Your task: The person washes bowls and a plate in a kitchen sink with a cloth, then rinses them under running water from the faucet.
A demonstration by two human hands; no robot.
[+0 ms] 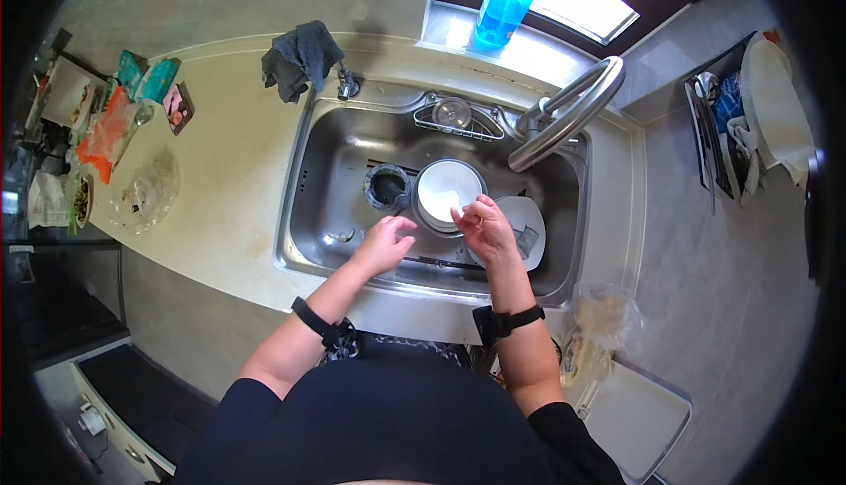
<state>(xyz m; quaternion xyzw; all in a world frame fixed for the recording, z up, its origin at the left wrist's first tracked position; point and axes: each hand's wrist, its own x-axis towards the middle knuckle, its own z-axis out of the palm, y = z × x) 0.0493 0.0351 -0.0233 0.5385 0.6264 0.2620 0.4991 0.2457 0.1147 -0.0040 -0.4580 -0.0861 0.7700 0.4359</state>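
My left hand (pixel 386 245) hovers over the front left of the stainless steel sink (pixel 330 148), holding nothing, its thumb and fingers apart. A dark stone mortar (pixel 386 187), with what looks like a pestle in it, stands just beyond that hand. My right hand (pixel 486 227) is loosely curled and empty in front of a stack of bowls topped by a white bowl (pixel 451 189); it overlaps the rim, and whether it touches is unclear. To its right lies a white plate (pixel 531 214) bearing a grey scrubbing pad (pixel 527 242). Chopsticks (pixel 436 262) lie on the sink floor.
A curved steel faucet (pixel 575 111) arches over the sink's back right. Behind the basin is a wire caddy (pixel 456 129); a grey cloth (pixel 301 59) hangs at back left. A blue liquid bottle (pixel 505 6) stands on the windowsill. Plastic bags (pixel 149 194) lie on the left counter.
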